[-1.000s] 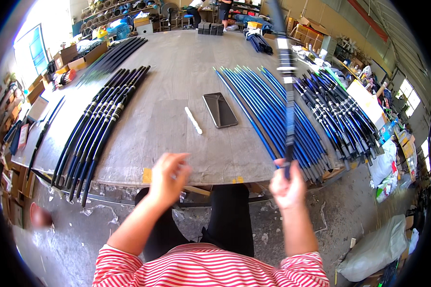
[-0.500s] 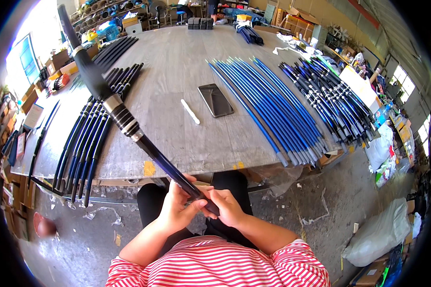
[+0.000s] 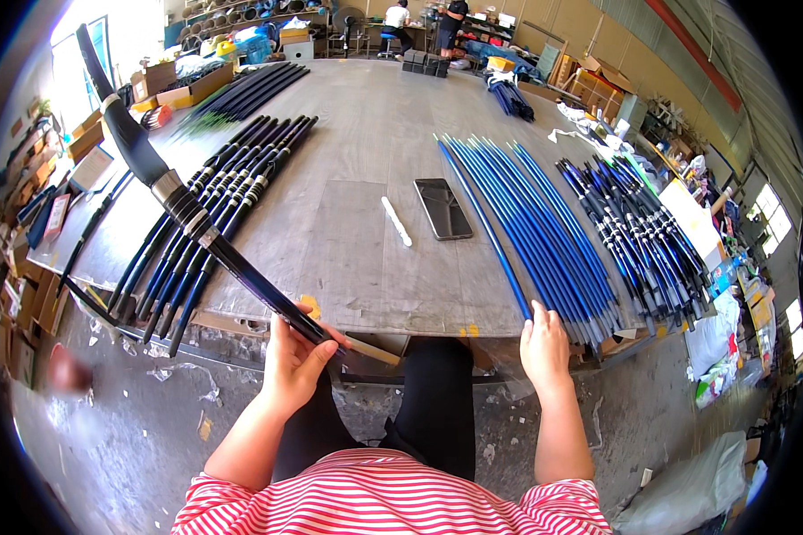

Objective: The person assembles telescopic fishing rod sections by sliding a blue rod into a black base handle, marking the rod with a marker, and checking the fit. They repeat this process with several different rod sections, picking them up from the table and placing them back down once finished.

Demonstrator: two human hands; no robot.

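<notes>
My left hand [image 3: 296,357] is closed around the lower end of a thick black fishing rod section [image 3: 250,275]. It slants up to the far left, with silver rings at its reel seat. My right hand [image 3: 547,349] lies at the table's front edge, fingers stretched out over the near end of the leftmost blue rod section [image 3: 488,236]. The fingers hide that end, and a firm grip does not show. Several more thin blue rod sections [image 3: 553,236] with pale tips lie side by side to its right.
Several black rods with reel seats [image 3: 232,192] lie on the grey table [image 3: 357,267] at left. A white marker [image 3: 396,221] and a phone [image 3: 442,209] lie mid-table. More dark rods [image 3: 638,236] are bundled at right. Two people [image 3: 452,27] are at the far end.
My right hand has let go of the black rod section and moved right to the blue rod sections. My left hand keeps the black one, now further left. The view has shifted.
</notes>
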